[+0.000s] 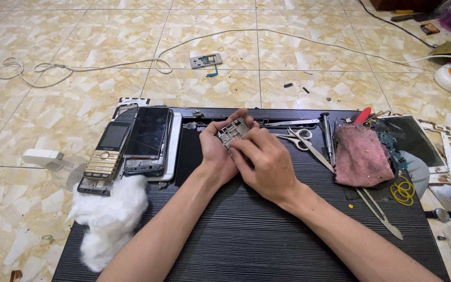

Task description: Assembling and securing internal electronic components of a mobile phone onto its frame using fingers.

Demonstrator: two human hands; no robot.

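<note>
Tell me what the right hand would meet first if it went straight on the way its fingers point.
Right hand already touches the phone frame held in the left hand.

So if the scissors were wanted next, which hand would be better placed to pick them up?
Probably the right hand. The scissors lie on the black mat just to its right, while the left hand cradles the phone frame and sits on the far side of it.
</note>
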